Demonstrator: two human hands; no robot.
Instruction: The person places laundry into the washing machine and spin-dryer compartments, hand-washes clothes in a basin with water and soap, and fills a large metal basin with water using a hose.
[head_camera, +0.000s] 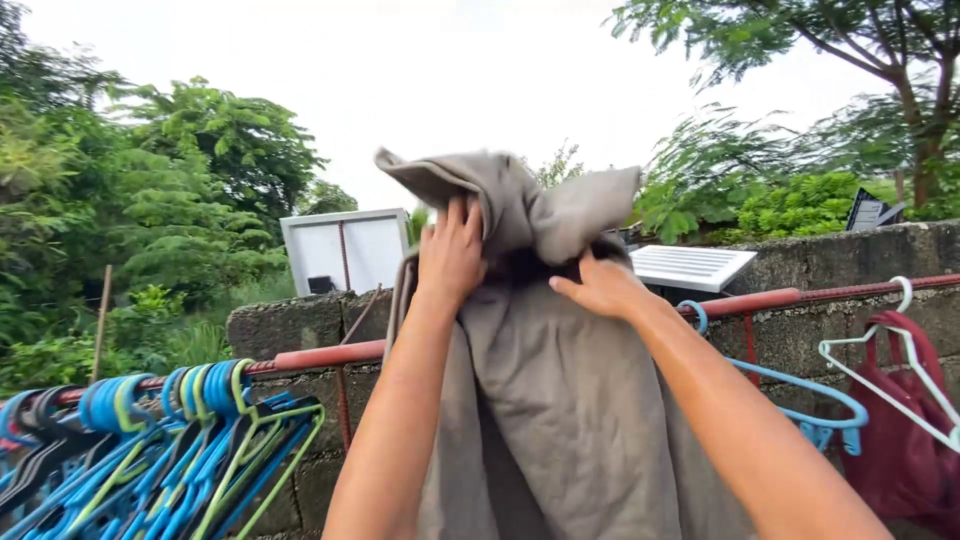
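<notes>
Left hand (450, 252): closed on the grey garment's (560, 400) top fold.
Right hand (603, 287): gripped on its neck — thumb out.
Garment: draped over the red rail (330, 355).
Blue hangers (150, 440): bunched on that rail, leftward.

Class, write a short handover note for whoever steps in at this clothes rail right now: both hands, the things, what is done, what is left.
Left hand grips the grey garment near its top.
Right hand pinches the folded top from the other side.
Garment hangs over the red rail, top still bunched.
Blue and green hangers crowd the rail's left end; a white hanger holds a dark red item.
Left: smooth out the top.
</notes>
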